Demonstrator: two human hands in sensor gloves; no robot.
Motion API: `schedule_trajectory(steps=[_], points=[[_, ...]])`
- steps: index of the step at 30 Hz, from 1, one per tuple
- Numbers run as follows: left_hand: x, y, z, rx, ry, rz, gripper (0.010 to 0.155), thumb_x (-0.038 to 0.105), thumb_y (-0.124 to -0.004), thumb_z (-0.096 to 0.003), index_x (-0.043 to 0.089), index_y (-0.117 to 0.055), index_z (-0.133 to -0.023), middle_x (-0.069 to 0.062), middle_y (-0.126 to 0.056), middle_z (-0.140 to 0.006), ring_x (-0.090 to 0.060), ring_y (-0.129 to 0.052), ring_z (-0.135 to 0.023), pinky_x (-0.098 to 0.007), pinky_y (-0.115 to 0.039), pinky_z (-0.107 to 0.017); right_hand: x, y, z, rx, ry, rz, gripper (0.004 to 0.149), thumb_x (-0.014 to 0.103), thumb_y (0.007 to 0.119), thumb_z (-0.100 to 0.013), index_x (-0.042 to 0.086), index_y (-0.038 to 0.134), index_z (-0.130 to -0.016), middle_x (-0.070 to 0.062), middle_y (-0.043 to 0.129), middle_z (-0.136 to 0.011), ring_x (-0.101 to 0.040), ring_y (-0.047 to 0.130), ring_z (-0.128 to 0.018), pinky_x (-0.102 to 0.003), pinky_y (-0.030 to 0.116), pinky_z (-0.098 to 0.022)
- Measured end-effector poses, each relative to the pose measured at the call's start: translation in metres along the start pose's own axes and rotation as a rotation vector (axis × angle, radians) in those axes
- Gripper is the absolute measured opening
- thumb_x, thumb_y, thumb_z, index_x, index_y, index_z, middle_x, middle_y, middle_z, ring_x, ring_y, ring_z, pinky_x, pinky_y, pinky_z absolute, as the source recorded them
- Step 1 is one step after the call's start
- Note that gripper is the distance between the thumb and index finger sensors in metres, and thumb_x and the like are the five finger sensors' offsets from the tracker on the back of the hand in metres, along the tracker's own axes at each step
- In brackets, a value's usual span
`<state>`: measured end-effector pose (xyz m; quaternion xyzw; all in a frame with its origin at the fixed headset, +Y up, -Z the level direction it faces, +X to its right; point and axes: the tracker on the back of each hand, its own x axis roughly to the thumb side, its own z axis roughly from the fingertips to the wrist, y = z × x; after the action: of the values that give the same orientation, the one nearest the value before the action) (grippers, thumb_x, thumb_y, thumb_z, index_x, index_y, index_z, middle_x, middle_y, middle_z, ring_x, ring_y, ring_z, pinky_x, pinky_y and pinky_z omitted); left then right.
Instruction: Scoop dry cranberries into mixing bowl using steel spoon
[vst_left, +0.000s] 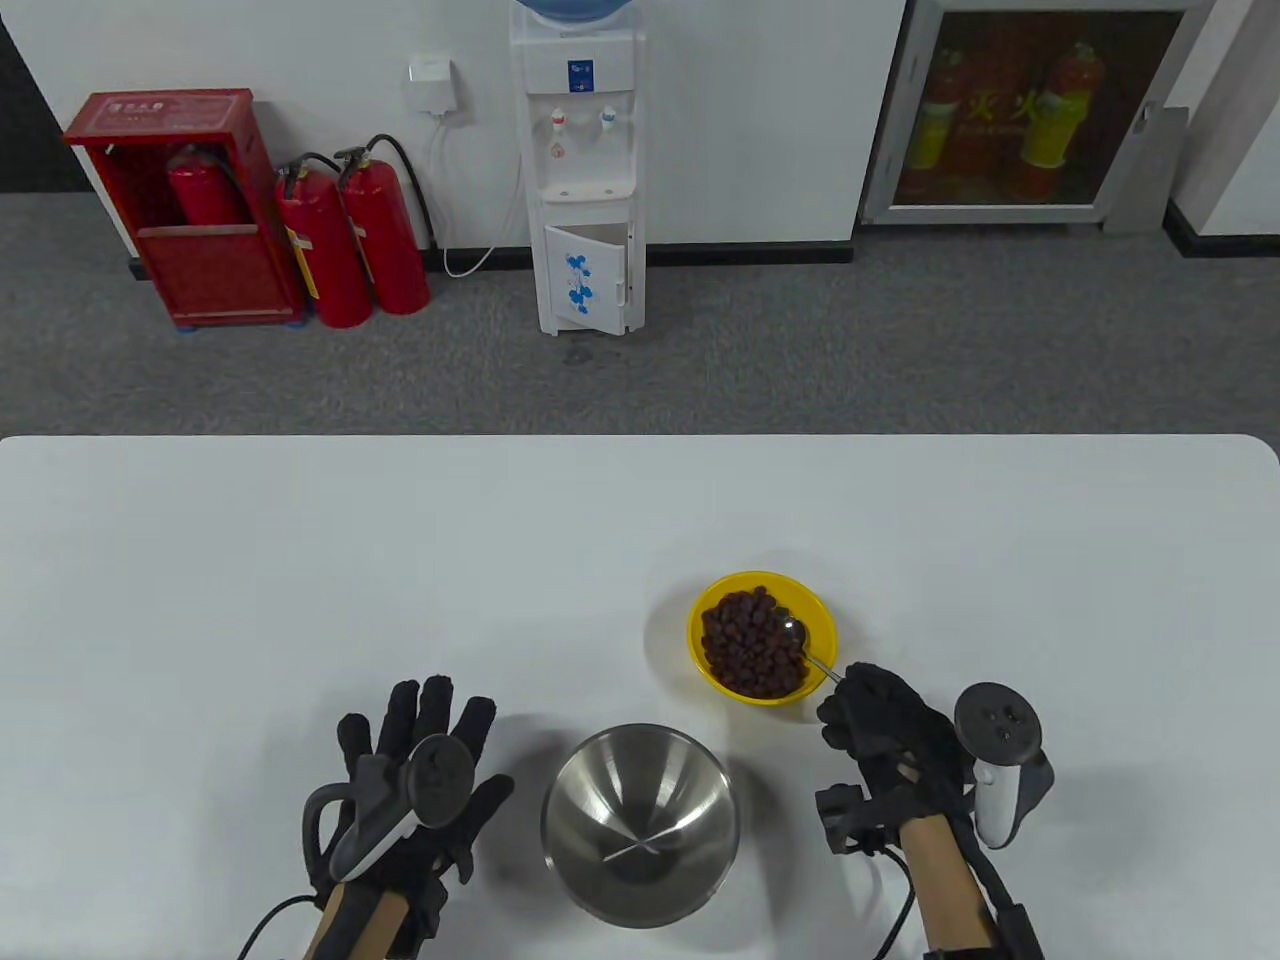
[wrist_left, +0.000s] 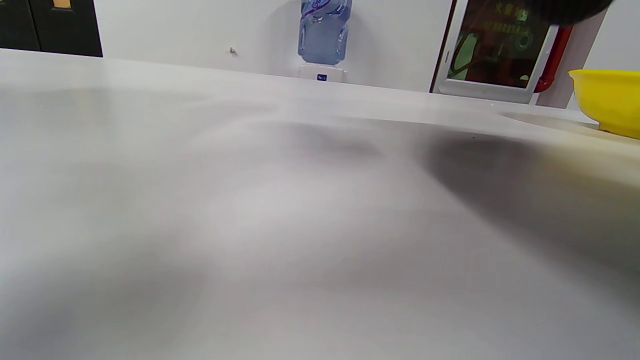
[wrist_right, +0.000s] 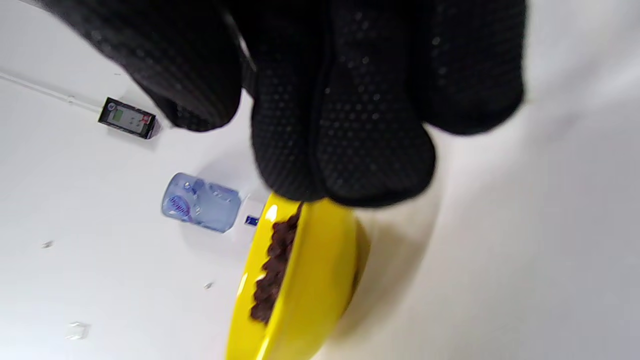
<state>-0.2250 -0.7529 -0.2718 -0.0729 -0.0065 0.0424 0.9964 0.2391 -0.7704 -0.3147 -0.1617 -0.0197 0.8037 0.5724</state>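
Observation:
A yellow bowl (vst_left: 712, 662) of dark dry cranberries (vst_left: 748, 640) stands on the white table (vst_left: 400, 560). A steel spoon (vst_left: 800, 640) lies with its head in the cranberries. My right hand (vst_left: 880, 725) grips the spoon's handle at the bowl's near right rim. An empty steel mixing bowl (vst_left: 640, 820) stands nearer, left of my right hand. My left hand (vst_left: 420, 770) rests flat on the table left of the mixing bowl, fingers spread, holding nothing. In the right wrist view my closed fingers (wrist_right: 350, 125) hide the spoon above the yellow bowl (wrist_right: 305, 290). The left wrist view shows the yellow bowl (wrist_left: 607, 100) at far right.
Beyond the table's far edge lies grey carpet with a water dispenser (vst_left: 585, 170), red fire extinguishers (vst_left: 350, 240) and a red cabinet (vst_left: 190, 210) against the wall.

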Motion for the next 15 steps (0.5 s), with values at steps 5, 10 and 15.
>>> schedule_trajectory(steps=[5,10,15], points=[[0.0,0.0,0.0,0.0,0.001,0.002,0.075,0.073,-0.059,-0.0432,0.053,-0.022,-0.106,0.009,-0.007,-0.122,-0.026,-0.005,-0.116,-0.069,-0.003,-0.072,0.004,0.005,0.002,-0.048,-0.073,0.061,0.047,0.033,0.081,-0.049,0.005,0.076,-0.086,-0.004,0.098,-0.068,-0.021,0.106,-0.052,-0.045,0.085,-0.046],[0.0,0.0,0.0,-0.002,0.0,0.0,0.075,0.073,-0.059,-0.0432,0.053,-0.022,-0.106,0.009,-0.007,-0.122,-0.026,-0.005,-0.116,-0.069,-0.003,-0.072,0.007,0.006,0.002,-0.015,-0.065,0.058,0.043,0.032,0.078,-0.049,0.005,0.081,-0.082,0.002,0.1,-0.064,-0.02,0.108,-0.049,-0.044,0.087,-0.043],[0.0,0.0,0.0,-0.003,0.001,-0.001,0.075,0.073,-0.059,-0.0432,0.053,-0.022,-0.106,0.009,-0.007,-0.122,-0.026,-0.005,-0.116,-0.069,-0.003,-0.072,-0.007,0.007,-0.001,0.028,0.058,-0.111,0.044,0.032,0.077,-0.05,0.004,0.079,-0.083,0.001,0.099,-0.066,-0.021,0.107,-0.05,-0.045,0.086,-0.044]])
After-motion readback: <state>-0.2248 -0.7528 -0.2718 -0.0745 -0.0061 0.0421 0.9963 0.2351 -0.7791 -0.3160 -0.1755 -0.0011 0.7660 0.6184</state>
